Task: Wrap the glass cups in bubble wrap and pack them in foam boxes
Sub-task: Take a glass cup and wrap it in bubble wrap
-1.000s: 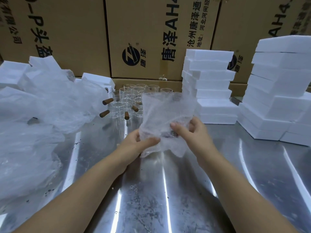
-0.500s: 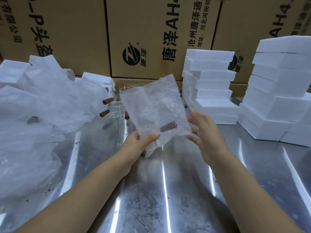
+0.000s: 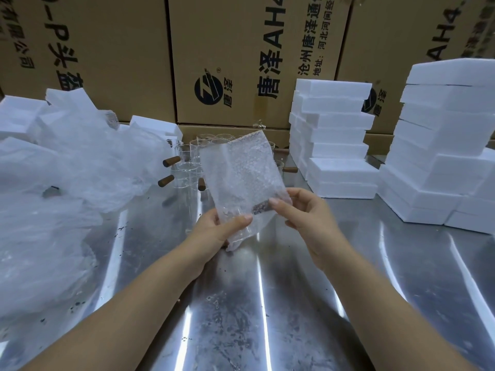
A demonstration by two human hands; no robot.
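A bubble wrap bag stands upright above the steel table, holding a glass cup whose brown wooden handle shows through the plastic near its lower right. My left hand grips the bag's lower left edge, thumb across the front. My right hand pinches the bag at the handle on the right. Behind the bag several bare glass cups with wooden handles stand on the table. White foam boxes are stacked at the back centre-right and far right.
A heap of clear plastic sheeting covers the table's left side, with foam boxes behind it. Large cardboard cartons wall off the back. The steel tabletop lies below my forearms.
The bag was crumpled and low between both hands; it now stands up flat and taller. My right hand let go for a moment, then came back to pinch it at the handle.
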